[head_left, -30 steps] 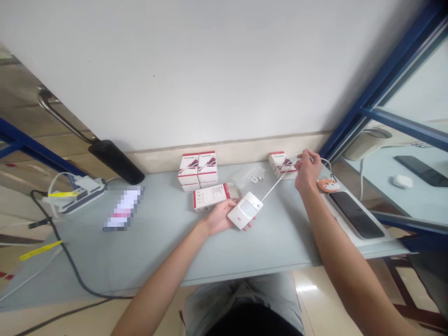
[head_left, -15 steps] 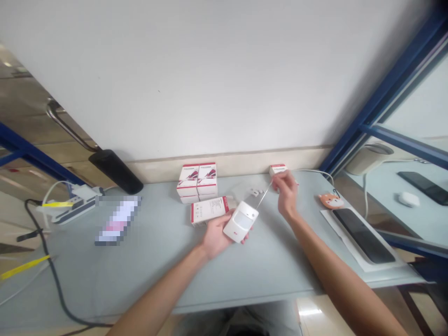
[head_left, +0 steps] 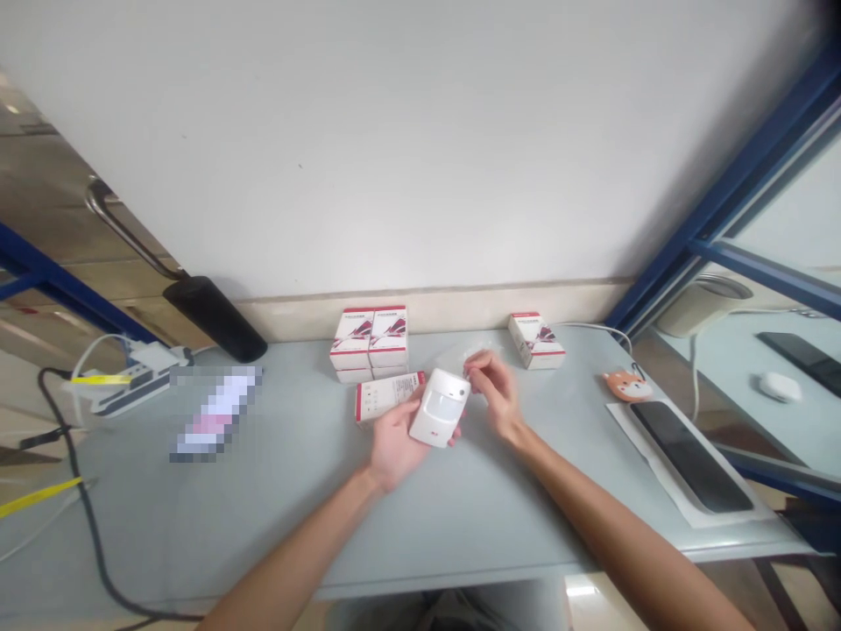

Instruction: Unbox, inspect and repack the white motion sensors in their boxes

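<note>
White plastic sensor (head_left: 439,408) lies cradled in the left hand (head_left: 394,443), fingers curled round it, just in front of the flat box (head_left: 387,394) on the desk (head_left: 276,491). The right hand (head_left: 496,394) pinches at the sensor's top corner, though what it grips is too small to tell. This looks like fine work on that corner, and it calls for a steady hold.

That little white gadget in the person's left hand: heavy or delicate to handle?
Probably light: the left hand alone cradles the white gadget, tilted up, without visible strain. Its shell looks like hard, smooth plastic, so likely stiff and maybe slightly slippery. Its flat, boxy faces suggest it would lie still on the table rather than roll.
</note>
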Demonstrator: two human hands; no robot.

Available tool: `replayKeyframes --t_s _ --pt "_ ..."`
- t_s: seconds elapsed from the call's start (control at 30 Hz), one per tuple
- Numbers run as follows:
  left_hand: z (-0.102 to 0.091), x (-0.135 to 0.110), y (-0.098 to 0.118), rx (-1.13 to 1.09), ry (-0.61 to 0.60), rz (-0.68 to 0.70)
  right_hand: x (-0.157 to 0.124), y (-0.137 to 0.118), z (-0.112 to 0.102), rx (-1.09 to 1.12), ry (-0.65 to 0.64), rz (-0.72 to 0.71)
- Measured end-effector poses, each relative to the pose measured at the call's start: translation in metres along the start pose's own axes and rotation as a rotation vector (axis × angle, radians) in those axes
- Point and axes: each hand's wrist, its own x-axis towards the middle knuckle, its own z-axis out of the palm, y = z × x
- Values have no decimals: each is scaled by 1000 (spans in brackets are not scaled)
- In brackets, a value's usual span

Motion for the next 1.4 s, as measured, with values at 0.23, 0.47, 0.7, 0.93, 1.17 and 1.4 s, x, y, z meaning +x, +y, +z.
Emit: replayKeyframes --t_s 0.23,0.47,0.7,0.93,1.17,1.4 --pt "19 -5 20 99 53 232 27 19 -30 -770 110 -113" --pt "13 11 52 -18 254 195 38 49 -50 -691 173 9" --pt "11 -1 23 -38 125 35 47 27 -58 -409 266 89" --pt "13 -6 7 -31 92 -29 49 12 -56 -45 275 269" --pt "10 -5 4 -44 69 -51 45 2 -44 65 250 314" --pt "10 -6 10 -33 79 -49 44 -4 -44 104 224 277"
